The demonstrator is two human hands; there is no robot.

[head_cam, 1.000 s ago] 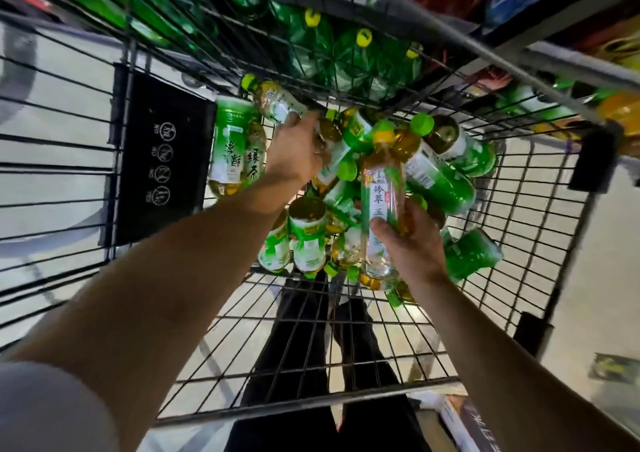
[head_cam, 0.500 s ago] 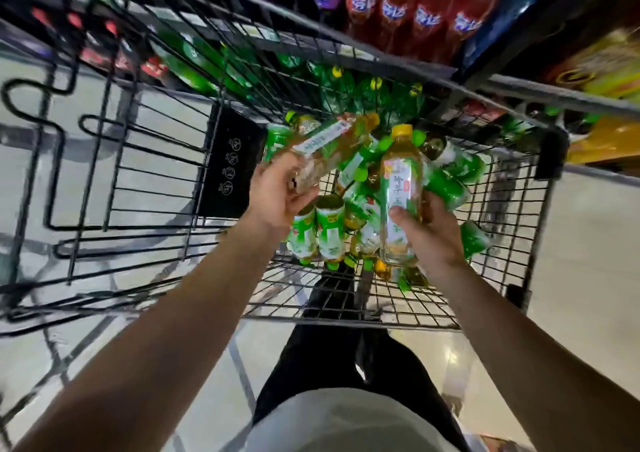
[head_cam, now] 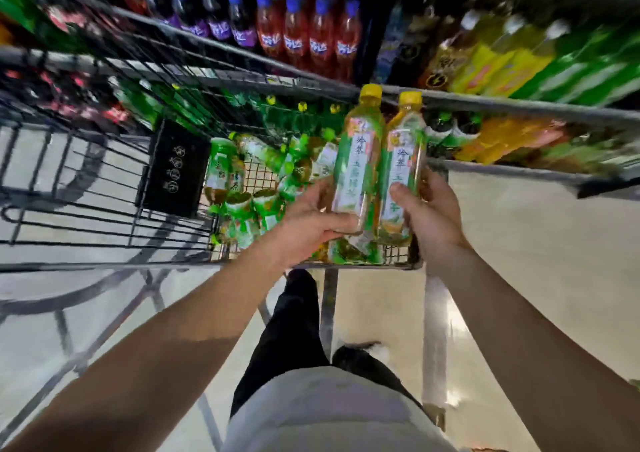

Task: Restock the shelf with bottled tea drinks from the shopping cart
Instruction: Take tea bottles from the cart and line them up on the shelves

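Since half a second ago the left bottle (head_cam: 356, 171) has swung from lying tilted across the left hand (head_cam: 311, 226) to standing upright, and both bottles are now raised side by side, touching, above the near end of the shopping cart (head_cam: 104, 209). The left hand grips its bottle low down, thumb curled across the base of the label; the right hand (head_cam: 431, 216) clamps the right bottle (head_cam: 403, 174) the same way, thumb on the front and fingers wrapped behind. Both bottles have yellow caps and green labels, caps pointing to 12 o'clock. Below and to 9 o'clock of them, a heap of green-labelled tea bottles (head_cam: 249, 188) lies in the cart's basket, some on their sides, some cap-down. A black panel (head_cam: 175, 171) hangs on the cart wall further toward 9 o'clock. Beyond the cart at 12 o'clock, the shelf (head_cam: 311, 81) carries red and purple soda bottles (head_cam: 304, 32); toward 2 o'clock stand yellow and green drinks (head_cam: 512, 56), blurred
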